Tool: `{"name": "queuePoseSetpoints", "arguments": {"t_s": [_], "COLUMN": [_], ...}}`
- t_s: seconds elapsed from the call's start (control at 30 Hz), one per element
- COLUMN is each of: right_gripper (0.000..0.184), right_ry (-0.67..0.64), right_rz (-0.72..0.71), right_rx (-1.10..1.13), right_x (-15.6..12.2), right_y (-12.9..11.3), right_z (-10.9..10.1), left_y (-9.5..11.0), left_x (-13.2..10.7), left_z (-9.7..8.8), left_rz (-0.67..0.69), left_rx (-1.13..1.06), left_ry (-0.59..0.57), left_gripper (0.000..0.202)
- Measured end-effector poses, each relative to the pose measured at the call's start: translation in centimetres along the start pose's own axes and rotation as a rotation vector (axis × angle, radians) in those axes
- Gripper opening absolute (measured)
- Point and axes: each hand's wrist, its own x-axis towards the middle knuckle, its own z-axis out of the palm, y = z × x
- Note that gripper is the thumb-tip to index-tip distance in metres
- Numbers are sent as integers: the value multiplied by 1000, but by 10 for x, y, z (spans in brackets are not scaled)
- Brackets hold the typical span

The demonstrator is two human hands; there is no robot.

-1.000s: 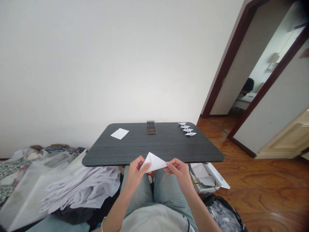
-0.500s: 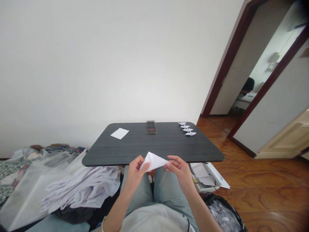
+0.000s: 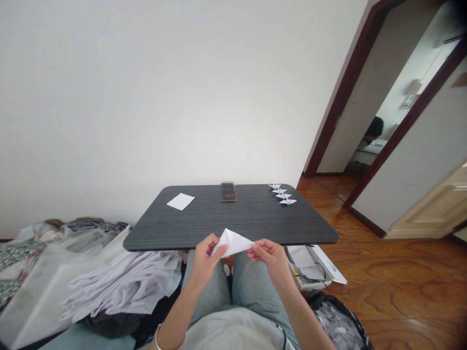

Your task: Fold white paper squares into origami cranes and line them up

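Aloft, hands [image 3: 206, 262] pinching folded paper [image 3: 231, 244]

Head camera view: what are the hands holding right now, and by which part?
The hands hold a folded white paper triangle by its two ends: the left hand grips its lower left corner, and the right hand pinches its right tip.

- The folded white paper [image 3: 231, 243]: its side corners are hidden inside the left hand [image 3: 205, 262] and the right hand [image 3: 272, 262].
- The dark object [image 3: 228, 192] at the tabletop's [image 3: 233, 218] far edge: too blurred to identify.
- The paper cranes [image 3: 282, 194] near the far right corner: too small to show their folds.
- The bracelet [image 3: 157, 338]: cut off by the bottom edge.
- The dark bag [image 3: 337, 325] below the tabletop's right corner: cut off by the bottom edge.
- The dark chair [image 3: 374, 128] through the doorway: small and unclear.
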Motion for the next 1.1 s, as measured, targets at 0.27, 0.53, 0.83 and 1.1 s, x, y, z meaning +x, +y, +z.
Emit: {"name": "queuePoseSetpoints", "arguments": {"t_s": [0.27, 0.53, 0.83, 1.1], "right_gripper": [29, 31, 33, 31], "right_ry": [23, 25, -10, 9], "right_rz": [-2, -23, 11, -114], "right_rx": [-4, 36, 3, -48], "right_x": [1, 1, 0, -2], "right_y": [3, 3, -1, -1], "right_z": [-1, -1, -1, 3], "left_y": [-1, -5, -1, -5], "left_x": [1, 4, 2, 3], "left_z": [2, 0, -1, -2], "left_rz": [-19, 6, 6, 10], "left_rx": [-34, -26, -19, 4], "left_ry": [11, 36, 32, 8], "left_gripper": [34, 35, 35, 34]}}
